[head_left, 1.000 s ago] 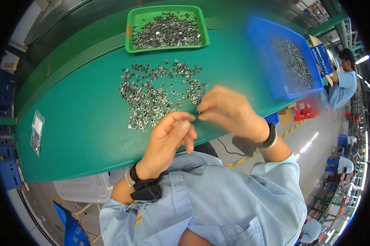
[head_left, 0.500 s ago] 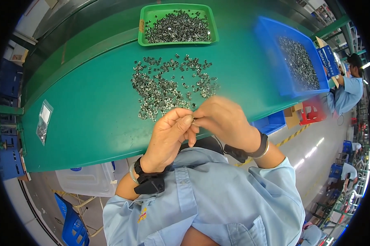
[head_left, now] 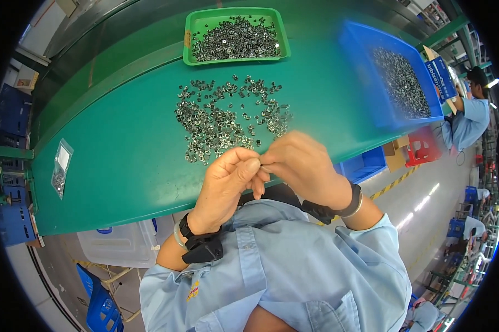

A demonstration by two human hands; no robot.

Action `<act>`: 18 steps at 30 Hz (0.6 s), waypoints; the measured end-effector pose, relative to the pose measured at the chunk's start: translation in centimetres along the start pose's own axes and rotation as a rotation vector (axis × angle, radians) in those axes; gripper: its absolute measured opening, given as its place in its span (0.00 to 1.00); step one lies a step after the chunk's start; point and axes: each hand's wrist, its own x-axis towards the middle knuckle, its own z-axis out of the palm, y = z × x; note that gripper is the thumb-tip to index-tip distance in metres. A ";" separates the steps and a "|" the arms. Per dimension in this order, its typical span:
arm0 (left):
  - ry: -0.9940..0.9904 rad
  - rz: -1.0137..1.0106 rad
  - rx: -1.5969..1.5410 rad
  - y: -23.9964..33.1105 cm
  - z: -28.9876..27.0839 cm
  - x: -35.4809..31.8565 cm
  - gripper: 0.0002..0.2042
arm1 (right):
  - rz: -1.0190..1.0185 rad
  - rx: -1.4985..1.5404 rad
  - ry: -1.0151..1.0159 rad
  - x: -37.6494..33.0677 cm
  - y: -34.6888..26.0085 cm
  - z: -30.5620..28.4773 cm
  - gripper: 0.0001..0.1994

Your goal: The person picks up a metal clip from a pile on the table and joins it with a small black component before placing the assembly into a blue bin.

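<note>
Both hands meet at the near edge of the green table [head_left: 122, 177]. My left hand [head_left: 231, 180] pinches with thumb and index finger, its other fingers curled. Against its fingertips, my right hand [head_left: 302, 166] is closed in a pinch too, slightly blurred. Whatever lies between the fingertips is too small and covered to make out. Just beyond the hands spreads a loose pile of small shiny metal parts [head_left: 213, 124]. Farther back, a green tray [head_left: 285, 41] holds a heap of similar small parts [head_left: 238, 40].
At the right stands a blue bin [head_left: 365, 72] with many small metal parts. A clear plastic bag [head_left: 61, 166] lies at the table's left. Below the table are a translucent box [head_left: 116, 243] and a blue chair [head_left: 103, 304]. A co-worker [head_left: 470, 116] is at the far right.
My hands stay together at nearly the same spot, the right fingers shifting slightly at the left fingertips. The whole view has moved a little. The pile looks unchanged.
</note>
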 end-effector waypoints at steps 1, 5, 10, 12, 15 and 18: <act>0.006 0.001 0.020 -0.1 0.0 0.0 0.09 | -0.001 0.001 0.002 -0.1 0.1 0.1 0.11; -0.011 0.010 -0.005 -0.4 -0.1 0.3 0.08 | 0.032 0.043 0.051 -0.7 0.4 0.4 0.11; -0.104 0.028 -0.107 -1.1 -0.2 0.7 0.08 | 0.073 0.150 0.074 -1.2 0.0 0.5 0.11; -0.106 0.025 -0.116 -1.5 0.0 0.8 0.08 | 0.113 0.239 0.081 -1.4 -0.1 0.5 0.11; -0.110 0.022 -0.136 -1.7 0.1 1.0 0.09 | 0.135 0.243 0.088 -2.1 0.3 0.6 0.11; -0.063 -0.007 0.034 -1.4 0.3 1.1 0.09 | 0.121 0.183 0.084 -2.3 0.6 0.3 0.11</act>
